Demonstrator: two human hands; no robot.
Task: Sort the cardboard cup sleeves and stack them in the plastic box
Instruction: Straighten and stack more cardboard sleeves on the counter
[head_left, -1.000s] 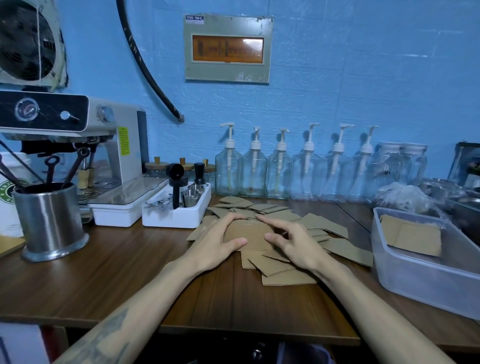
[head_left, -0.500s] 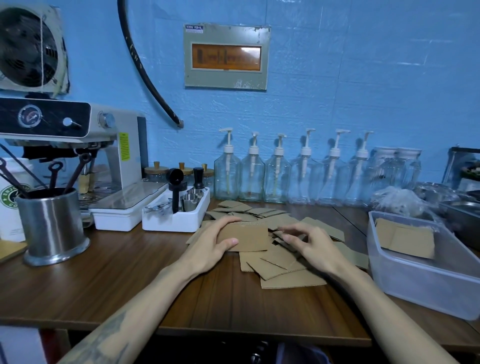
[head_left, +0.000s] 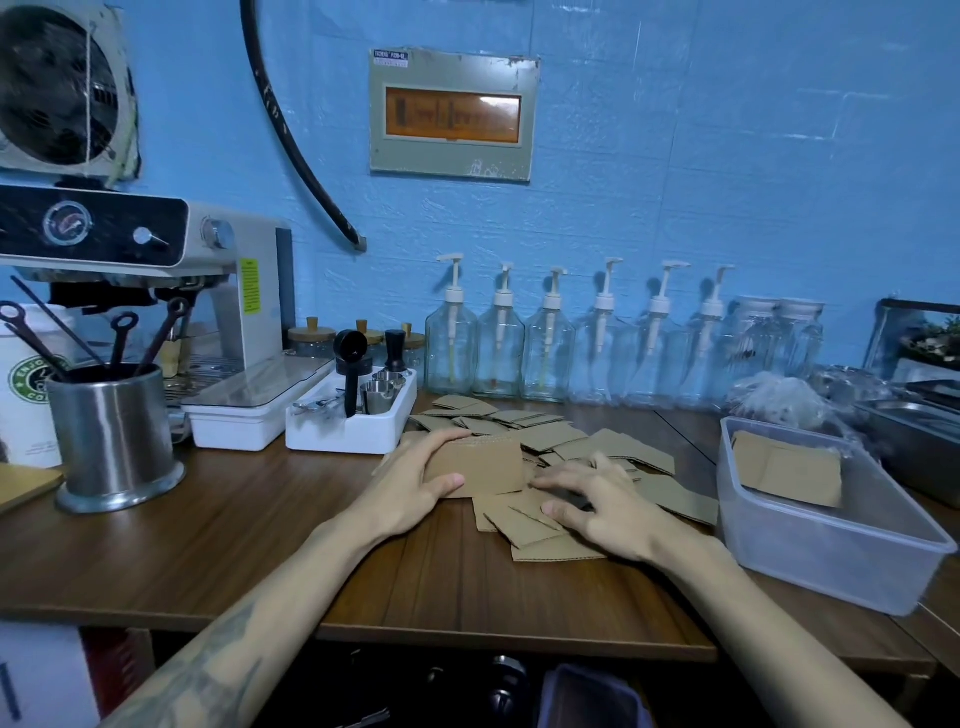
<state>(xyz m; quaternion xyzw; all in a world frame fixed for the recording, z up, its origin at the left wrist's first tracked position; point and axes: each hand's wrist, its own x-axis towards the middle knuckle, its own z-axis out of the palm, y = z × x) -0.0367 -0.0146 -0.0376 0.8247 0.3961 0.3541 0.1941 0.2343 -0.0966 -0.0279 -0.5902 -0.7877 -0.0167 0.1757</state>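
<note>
— So, how far along would you say this is?

— Early, by the look of it. The plastic box (head_left: 826, 540) sits at the right end of the wooden counter (head_left: 260, 530), and I can see only a small stack of sleeves (head_left: 787, 467) lying in it, toward the back. How many are in that stack I can't tell.

— And the rest?

— Spread over the counter. There's a loose heap of cardboard sleeves (head_left: 566, 441) between the white tray (head_left: 353, 431) and the box, overlapping every which way, reaching back toward the pump bottles (head_left: 498, 332). That's most of the job, I'd guess.

— What are the hands up to?

— The left hand (head_left: 415, 483) has a small squared-up bundle (head_left: 480, 467), fingers curled over its top edge and thumb against the near face. It's held at the left edge of the heap, well apart from the box.

— The right one?

— The right hand (head_left: 597, 504) lies on the loose sleeves near the front of the heap, fingers spread and slightly bent. It's a bit blurred, so whether it's pinching one or only pressing them flat, I can't say.

— So what's left?

— Gathering and squaring the heap, then carrying the bundles across to the box.
</note>
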